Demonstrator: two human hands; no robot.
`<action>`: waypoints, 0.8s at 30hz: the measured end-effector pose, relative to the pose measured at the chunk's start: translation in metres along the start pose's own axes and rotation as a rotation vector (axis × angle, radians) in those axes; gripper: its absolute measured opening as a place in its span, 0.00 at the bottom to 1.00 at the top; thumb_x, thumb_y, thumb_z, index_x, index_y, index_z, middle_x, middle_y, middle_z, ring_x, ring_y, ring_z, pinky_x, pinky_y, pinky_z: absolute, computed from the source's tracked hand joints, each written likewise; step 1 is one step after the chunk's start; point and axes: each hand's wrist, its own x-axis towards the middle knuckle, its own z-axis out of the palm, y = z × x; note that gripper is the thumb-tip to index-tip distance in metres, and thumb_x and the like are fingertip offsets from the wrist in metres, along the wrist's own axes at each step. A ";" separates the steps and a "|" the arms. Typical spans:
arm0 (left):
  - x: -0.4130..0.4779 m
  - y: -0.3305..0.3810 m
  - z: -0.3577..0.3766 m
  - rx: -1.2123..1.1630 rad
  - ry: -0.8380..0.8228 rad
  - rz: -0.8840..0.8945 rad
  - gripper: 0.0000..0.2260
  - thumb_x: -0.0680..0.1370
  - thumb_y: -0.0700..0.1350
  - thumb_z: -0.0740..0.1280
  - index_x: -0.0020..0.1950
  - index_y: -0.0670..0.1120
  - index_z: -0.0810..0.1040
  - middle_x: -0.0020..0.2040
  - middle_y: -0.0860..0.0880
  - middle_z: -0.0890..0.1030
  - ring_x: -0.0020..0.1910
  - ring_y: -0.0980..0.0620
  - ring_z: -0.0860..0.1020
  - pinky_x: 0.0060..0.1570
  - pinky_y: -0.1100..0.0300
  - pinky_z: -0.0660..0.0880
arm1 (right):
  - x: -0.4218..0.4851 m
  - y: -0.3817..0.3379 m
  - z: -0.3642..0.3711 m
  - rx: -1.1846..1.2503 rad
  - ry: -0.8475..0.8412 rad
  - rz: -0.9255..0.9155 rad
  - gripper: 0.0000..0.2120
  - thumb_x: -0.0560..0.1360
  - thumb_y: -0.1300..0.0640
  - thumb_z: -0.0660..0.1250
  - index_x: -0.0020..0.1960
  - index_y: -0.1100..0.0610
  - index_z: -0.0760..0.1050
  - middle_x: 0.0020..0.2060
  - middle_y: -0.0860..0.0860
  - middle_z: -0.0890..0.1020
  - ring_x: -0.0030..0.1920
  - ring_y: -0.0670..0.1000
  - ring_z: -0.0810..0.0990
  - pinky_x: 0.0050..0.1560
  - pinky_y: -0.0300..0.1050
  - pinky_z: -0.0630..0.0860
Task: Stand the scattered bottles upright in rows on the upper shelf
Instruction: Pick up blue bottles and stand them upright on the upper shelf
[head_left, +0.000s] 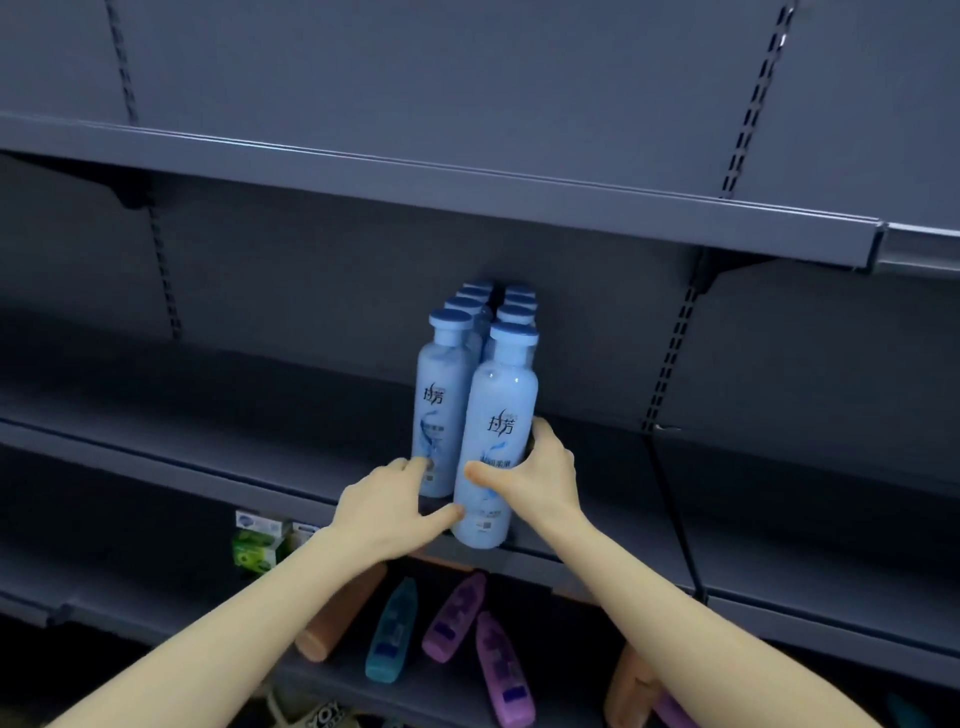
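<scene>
Pale blue bottles (470, 304) stand upright in two rows on the shelf (234, 415), running from its near edge to the far panel. The right hand (537, 475) grips the near-right bottle (501, 400), thumb across the front and fingers wrapped round its right side. The left hand (384, 512) is spread, fingertips touching the near-left bottle (439, 384), thumb against the near-right bottle's base. Both forearms reach up and forward.
</scene>
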 end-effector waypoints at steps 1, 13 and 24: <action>0.002 -0.003 0.000 0.026 0.004 -0.017 0.31 0.74 0.65 0.61 0.72 0.51 0.63 0.67 0.52 0.71 0.64 0.51 0.71 0.54 0.56 0.71 | 0.003 0.001 -0.001 0.004 0.002 -0.003 0.24 0.62 0.58 0.78 0.52 0.50 0.70 0.42 0.39 0.79 0.45 0.42 0.80 0.42 0.36 0.76; 0.032 -0.042 -0.006 0.155 0.029 -0.104 0.34 0.74 0.66 0.59 0.73 0.47 0.61 0.68 0.47 0.70 0.66 0.47 0.69 0.53 0.54 0.73 | 0.036 0.021 0.005 -0.045 0.050 0.011 0.25 0.62 0.60 0.78 0.53 0.55 0.70 0.49 0.48 0.80 0.51 0.49 0.79 0.50 0.46 0.78; 0.049 -0.057 -0.002 0.168 -0.059 -0.028 0.33 0.75 0.66 0.58 0.73 0.48 0.62 0.67 0.47 0.70 0.65 0.47 0.69 0.53 0.54 0.72 | 0.044 0.015 0.022 -0.021 0.083 0.055 0.23 0.65 0.63 0.77 0.53 0.54 0.68 0.48 0.47 0.77 0.49 0.46 0.77 0.48 0.42 0.74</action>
